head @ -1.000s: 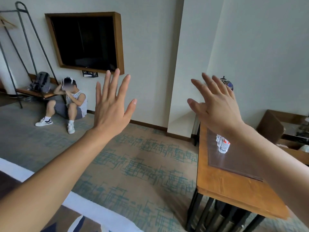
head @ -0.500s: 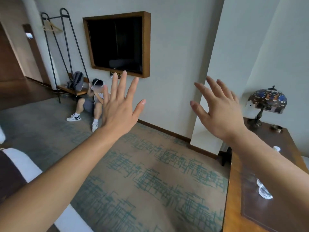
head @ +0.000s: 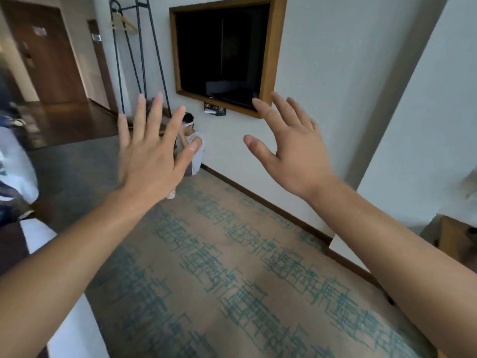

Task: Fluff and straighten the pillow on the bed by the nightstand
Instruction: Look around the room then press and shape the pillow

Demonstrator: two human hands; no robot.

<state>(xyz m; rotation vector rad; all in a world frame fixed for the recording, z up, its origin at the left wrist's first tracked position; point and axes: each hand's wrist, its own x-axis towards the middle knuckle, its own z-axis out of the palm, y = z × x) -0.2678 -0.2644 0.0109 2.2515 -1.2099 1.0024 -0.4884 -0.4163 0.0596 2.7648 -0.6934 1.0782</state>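
Observation:
My left hand (head: 149,156) is raised in front of me with its fingers spread and straight, holding nothing. My right hand (head: 291,148) is raised beside it, fingers spread and slightly bent, also holding nothing. Both hover in the air above the patterned carpet. A white edge of the bed (head: 74,329) with a dark runner shows at the lower left. A blurred white and dark bundle of bedding (head: 15,171) lies at the far left. No pillow or nightstand can be made out.
A person (head: 192,148) sits on the floor against the wall under a wood-framed TV (head: 222,52). A black coat rack (head: 136,58) stands left of it, with a hallway and door (head: 49,55) beyond. A wooden desk corner (head: 456,241) shows at right.
The view has swung to the left: the desk, lamp and bottles slid out on the right, the hallway and bedding came in on the left. Both hands stay raised and spread.

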